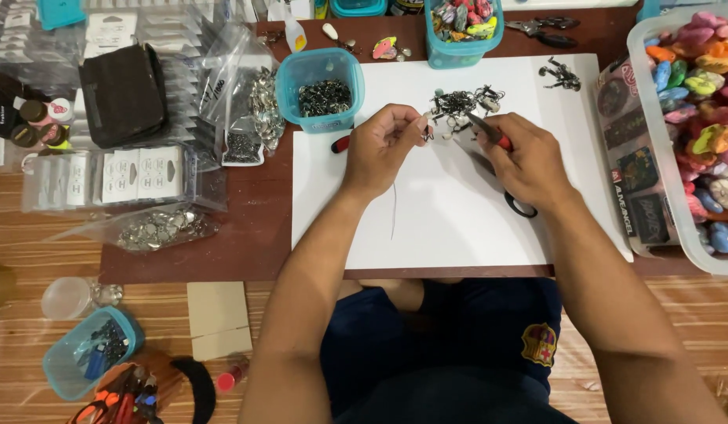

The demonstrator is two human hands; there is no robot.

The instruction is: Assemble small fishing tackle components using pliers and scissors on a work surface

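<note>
My left hand (384,149) pinches a small metal ring or clasp at its fingertips, just left of a tangled heap of dark metal chains and clasps (458,106). My right hand (525,161) grips red-handled pliers (490,132), whose tip reaches into that heap. Both hands rest over a white sheet of paper (442,220) on a low brown table (246,228). A second small clump of dark metal parts (562,74) lies at the sheet's far right corner.
A teal tub of small metal rings (321,90) stands left of the sheet. Plastic bags of metal parts (254,110), a black pouch (122,94), a clear bin of colourful charms (698,118), black pliers (546,30) and a floor tub (89,353) surround it.
</note>
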